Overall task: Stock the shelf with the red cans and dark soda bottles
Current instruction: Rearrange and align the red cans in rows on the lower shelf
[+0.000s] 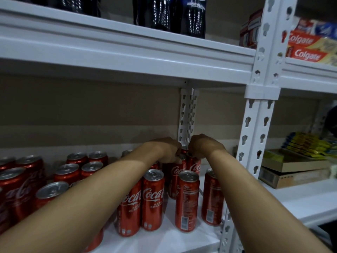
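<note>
Reaching deep into the lower shelf (pixel 164 240), left hand (pixel 167 152) and right hand (pixel 204 148) each curl over a back-row red can (pixel 179 172) top; cans prob. rigid, slick, hefty if full, so grip rim/upper body; labels read Coca-Cola; dark soda bottles (pixel 191 17) above; Colgate boxes (pixel 306 52) at rt.

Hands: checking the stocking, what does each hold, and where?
Left hand and right hand each grip a red can at its top rim.

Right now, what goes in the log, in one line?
left hand: grips red can | right hand: grips red can | place: back of can shelf | dark soda bottles: upper shelf
</note>
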